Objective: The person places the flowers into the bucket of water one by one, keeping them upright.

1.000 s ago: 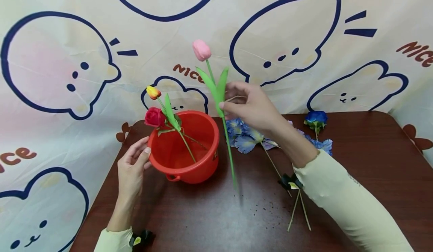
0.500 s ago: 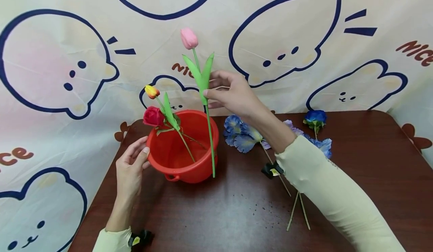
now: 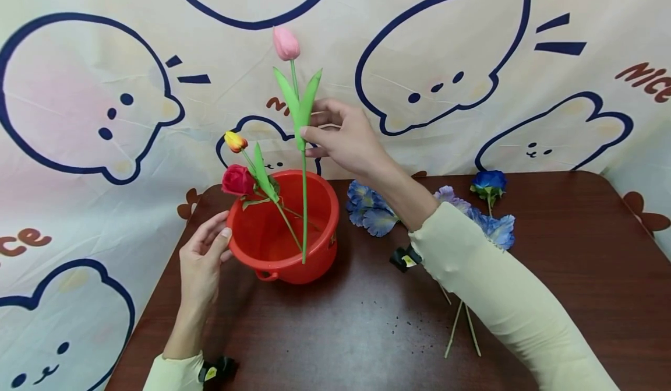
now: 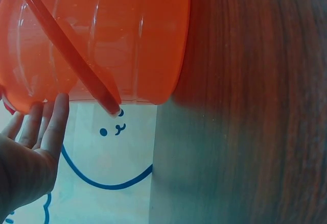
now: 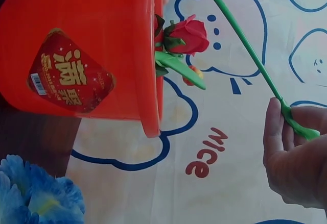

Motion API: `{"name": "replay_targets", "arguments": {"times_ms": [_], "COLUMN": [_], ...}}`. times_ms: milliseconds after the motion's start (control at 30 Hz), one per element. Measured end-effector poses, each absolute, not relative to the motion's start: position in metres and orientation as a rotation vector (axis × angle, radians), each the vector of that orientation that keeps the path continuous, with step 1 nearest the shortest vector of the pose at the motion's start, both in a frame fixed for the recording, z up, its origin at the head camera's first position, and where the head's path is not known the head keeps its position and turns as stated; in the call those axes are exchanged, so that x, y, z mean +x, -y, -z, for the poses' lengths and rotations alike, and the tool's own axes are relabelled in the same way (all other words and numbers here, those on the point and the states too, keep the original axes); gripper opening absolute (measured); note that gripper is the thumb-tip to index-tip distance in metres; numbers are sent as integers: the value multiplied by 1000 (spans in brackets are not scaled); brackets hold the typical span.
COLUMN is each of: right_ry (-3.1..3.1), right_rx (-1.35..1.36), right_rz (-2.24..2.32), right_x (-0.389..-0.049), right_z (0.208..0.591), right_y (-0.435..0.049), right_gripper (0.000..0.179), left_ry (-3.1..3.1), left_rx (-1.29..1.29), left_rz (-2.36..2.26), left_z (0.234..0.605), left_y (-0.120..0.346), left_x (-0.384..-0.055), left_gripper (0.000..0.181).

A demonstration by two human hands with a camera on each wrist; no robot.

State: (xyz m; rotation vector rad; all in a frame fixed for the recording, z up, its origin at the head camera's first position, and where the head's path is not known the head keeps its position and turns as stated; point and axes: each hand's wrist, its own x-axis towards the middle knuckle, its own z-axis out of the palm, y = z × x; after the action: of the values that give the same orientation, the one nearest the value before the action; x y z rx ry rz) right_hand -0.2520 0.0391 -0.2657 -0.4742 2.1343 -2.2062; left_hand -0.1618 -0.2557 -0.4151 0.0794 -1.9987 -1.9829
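Note:
A pink artificial tulip point(image 3: 286, 43) with green leaves stands almost upright in my right hand point(image 3: 343, 134), which pinches it at the leaf base. Its bare stem point(image 5: 240, 32) hangs down over the red bucket point(image 3: 327, 257); the lower tip appears in front of the near rim, and I cannot tell whether it is inside. My left hand point(image 3: 203, 257) touches the bucket's left side near the rim, its fingers point(image 4: 55, 127) fairly straight against the wall. A red rose point(image 3: 238, 180) and a yellow-orange tulip point(image 3: 236, 142) lean leftward inside the bucket.
Blue artificial flowers point(image 3: 378, 219) lie right of the bucket, partly behind my right arm. Farther right are a dark blue rose point(image 3: 489, 181) and more blue blossoms point(image 3: 495, 231). Dark crumbs point(image 3: 409, 324) dot the brown table point(image 3: 325, 344). A printed cloth point(image 3: 419, 6) hangs behind.
My right hand has carried the pink tulip left and upward, bringing its stem from beside the bucket to over it. My left hand and the bucket have stayed nearly still.

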Motion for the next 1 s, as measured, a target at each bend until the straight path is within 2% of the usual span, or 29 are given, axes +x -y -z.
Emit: {"name": "replay_targets", "arguments": {"times_ms": [400,800,1000], "right_ry": [-2128,-2194,-2200], "right_rx": [-351,-416,-405], "right_rz": [2347,2298,2246], "right_x": [-259,-263,-263], "right_z": [275,294,302], "right_y": [-27,-24,-22], "right_gripper": [39,35,39], "left_ry": [2026,2035,2029], "left_rx": [86,99,95], "left_rz": [1976,1958,1967], "left_z": [415,415,415], "left_y": [256,256,257], "left_x": [-161,-162,-161], "left_gripper": [38,38,37]}}
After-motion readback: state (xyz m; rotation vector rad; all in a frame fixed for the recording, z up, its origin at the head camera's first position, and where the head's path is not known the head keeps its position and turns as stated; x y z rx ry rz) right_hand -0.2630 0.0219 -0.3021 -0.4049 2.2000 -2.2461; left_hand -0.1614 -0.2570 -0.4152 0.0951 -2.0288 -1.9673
